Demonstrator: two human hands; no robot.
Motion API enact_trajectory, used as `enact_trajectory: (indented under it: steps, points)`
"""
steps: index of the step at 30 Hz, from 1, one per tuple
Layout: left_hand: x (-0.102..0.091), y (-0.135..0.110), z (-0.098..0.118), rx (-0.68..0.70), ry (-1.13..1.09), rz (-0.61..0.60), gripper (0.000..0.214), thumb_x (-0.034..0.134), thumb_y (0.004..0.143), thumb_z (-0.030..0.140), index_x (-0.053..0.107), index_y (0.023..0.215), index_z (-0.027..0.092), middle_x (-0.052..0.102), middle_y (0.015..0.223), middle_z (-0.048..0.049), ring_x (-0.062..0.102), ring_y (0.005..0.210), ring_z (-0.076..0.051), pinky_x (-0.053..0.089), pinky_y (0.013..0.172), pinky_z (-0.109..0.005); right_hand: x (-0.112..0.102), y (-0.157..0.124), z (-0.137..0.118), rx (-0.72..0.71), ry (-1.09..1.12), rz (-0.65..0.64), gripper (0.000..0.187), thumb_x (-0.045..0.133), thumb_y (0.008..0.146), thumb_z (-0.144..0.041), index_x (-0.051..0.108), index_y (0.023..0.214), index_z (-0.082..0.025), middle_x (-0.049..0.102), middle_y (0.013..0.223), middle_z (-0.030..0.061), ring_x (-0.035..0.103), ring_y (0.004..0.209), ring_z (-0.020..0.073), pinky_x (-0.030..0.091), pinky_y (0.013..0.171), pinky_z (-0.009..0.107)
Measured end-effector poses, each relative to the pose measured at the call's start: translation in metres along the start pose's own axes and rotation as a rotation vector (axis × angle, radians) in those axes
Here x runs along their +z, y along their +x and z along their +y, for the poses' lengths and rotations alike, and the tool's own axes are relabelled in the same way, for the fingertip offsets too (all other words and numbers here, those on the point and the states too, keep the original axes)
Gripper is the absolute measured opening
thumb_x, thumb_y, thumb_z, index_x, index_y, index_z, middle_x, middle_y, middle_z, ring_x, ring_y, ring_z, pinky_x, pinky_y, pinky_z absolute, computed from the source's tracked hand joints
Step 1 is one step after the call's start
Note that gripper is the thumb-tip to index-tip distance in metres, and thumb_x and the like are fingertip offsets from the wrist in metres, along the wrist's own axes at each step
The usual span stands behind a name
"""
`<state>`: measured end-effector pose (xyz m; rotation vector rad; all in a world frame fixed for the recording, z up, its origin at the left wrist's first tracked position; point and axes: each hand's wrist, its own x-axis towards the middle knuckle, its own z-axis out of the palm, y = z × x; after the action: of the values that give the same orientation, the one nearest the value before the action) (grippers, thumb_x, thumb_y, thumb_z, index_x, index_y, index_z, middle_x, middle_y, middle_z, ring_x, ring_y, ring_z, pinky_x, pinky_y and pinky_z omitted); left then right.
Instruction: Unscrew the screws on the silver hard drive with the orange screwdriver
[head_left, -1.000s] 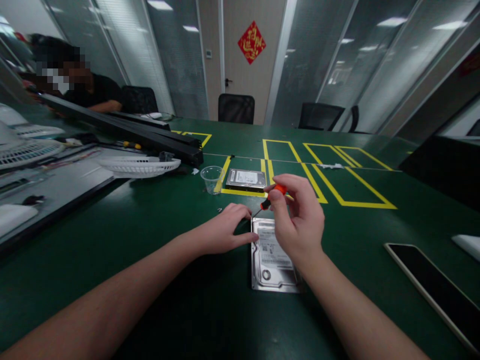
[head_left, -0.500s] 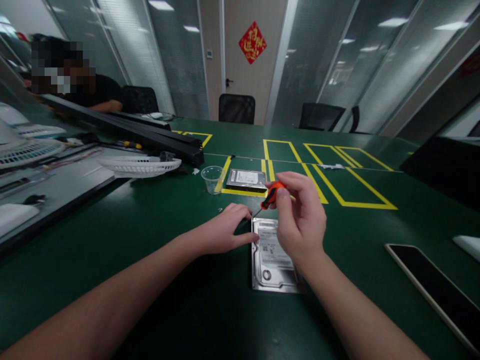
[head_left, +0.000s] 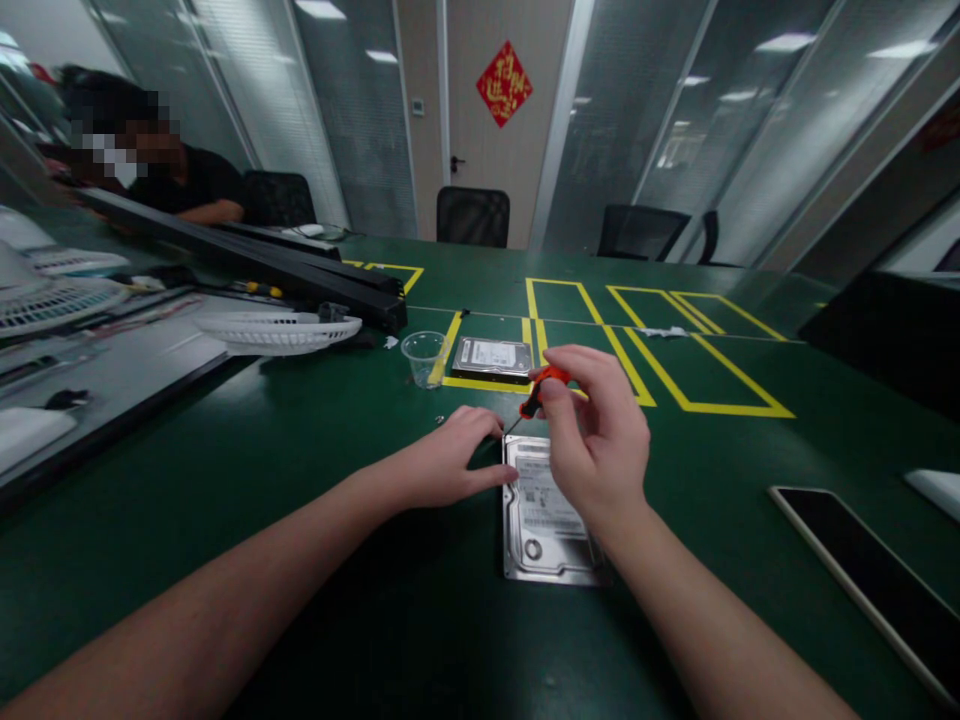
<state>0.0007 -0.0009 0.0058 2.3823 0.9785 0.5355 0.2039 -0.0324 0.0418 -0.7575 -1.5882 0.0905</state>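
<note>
The near hard drive (head_left: 541, 510) lies well inside the far edge of the table (head_left: 720, 470), seemingly steadied by the half-open left hand (head_left: 459, 462). The right hand (head_left: 600, 435), fingers curled, grips the screwdriver (head_left: 546, 385), angled to reach the drive's corner.

Bare forearms (head_left: 285, 580) (tapering toward the wrists (head_left: 386, 490)) lead to a bare left hand (head_left: 446, 460) and right hand (head_left: 600, 440).
</note>
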Motion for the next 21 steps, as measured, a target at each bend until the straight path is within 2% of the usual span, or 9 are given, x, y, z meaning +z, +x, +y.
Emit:
enact_trajectory:
  steps: [5,7,12,16,21]
  points:
    - [-0.0011,-0.0002,0.0002,0.015,-0.005,0.002,0.034,0.081,0.099,0.045,0.064,0.117,0.022,0.067,0.135,-0.0127,0.059,0.129,-0.034,0.051,0.114,-0.053,-0.0016,-0.0016,0.0023,0.012,0.008,-0.034,0.034,0.05,0.112,-0.021,0.072,0.137,-0.031,0.07,0.134,0.0097,0.073,0.119,0.0263,0.067,0.098,0.052]
    - [-0.0009,0.0,-0.0001,0.013,-0.008,0.001,0.034,0.08,0.099,0.046,0.064,0.118,0.022,0.067,0.136,-0.0134,0.059,0.129,-0.034,0.051,0.114,-0.054,-0.0012,-0.0024,0.0031,0.013,0.019,-0.024,0.032,0.052,0.111,-0.021,0.072,0.134,-0.03,0.07,0.133,0.0101,0.073,0.119,0.0268,0.068,0.096,0.051]
    - [-0.0001,0.0003,-0.0005,0.019,-0.015,0.01,0.034,0.08,0.098,0.046,0.064,0.117,0.023,0.068,0.135,-0.0134,0.059,0.128,-0.034,0.051,0.114,-0.055,0.0025,-0.0045,0.0024,0.077,0.09,0.013,0.02,0.063,0.108,-0.025,0.07,0.126,-0.028,0.067,0.133,0.0107,0.073,0.12,0.0269,0.07,0.076,0.04]
    - [0.0001,0.0002,0.0,0.01,-0.01,0.009,0.035,0.079,0.098,0.048,0.065,0.118,0.023,0.068,0.134,-0.0133,0.059,0.128,-0.035,0.051,0.113,-0.055,0.0052,-0.0054,0.0028,0.094,0.135,0.037,0.017,0.071,0.103,-0.024,0.069,0.12,-0.028,0.067,0.13,0.0093,0.074,0.118,0.0257,0.071,0.077,0.038]
    - [0.0001,0.0004,0.0007,-0.004,0.0,0.001,0.037,0.079,0.099,0.049,0.064,0.119,0.022,0.068,0.133,-0.0139,0.06,0.128,-0.036,0.052,0.112,-0.054,0.0031,-0.0028,0.001,0.054,0.103,0.003,0.025,0.072,0.103,-0.022,0.071,0.127,-0.029,0.069,0.127,0.0084,0.075,0.11,0.0225,0.07,0.074,0.035]
